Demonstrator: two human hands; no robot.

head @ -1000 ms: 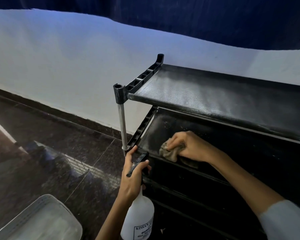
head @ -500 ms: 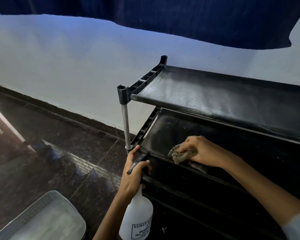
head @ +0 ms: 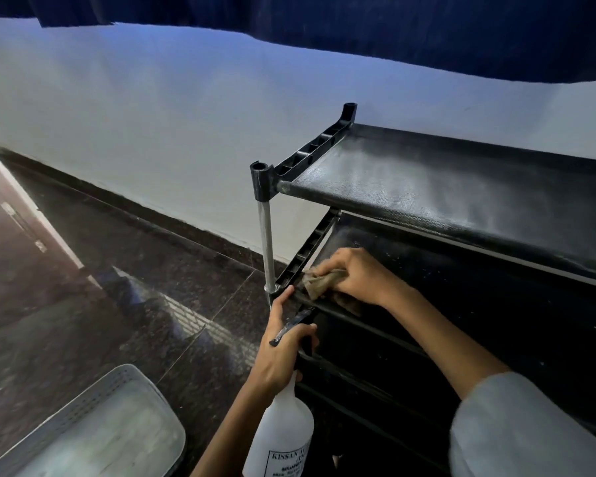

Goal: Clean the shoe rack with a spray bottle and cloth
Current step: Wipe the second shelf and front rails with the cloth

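Note:
A black shoe rack (head: 427, 187) with fabric shelves and a chrome post stands against the white wall. My right hand (head: 358, 273) presses a crumpled brown cloth (head: 322, 284) onto the front left corner of the second shelf. My left hand (head: 279, 356) grips the neck and black trigger of a white spray bottle (head: 283, 438), held upright just in front of the rack's left post. The bottle's nozzle points toward the rack. The lower shelves are dark and hard to make out.
A grey perforated plastic basket (head: 93, 428) sits on the dark polished floor at the lower left. Dark blue fabric (head: 393, 25) hangs across the top of the view. The wall runs behind the rack with a dark skirting along the floor.
My right hand has slid the cloth left along the second shelf to its front left corner, close to my left hand. The spray bottle has stayed in about the same place.

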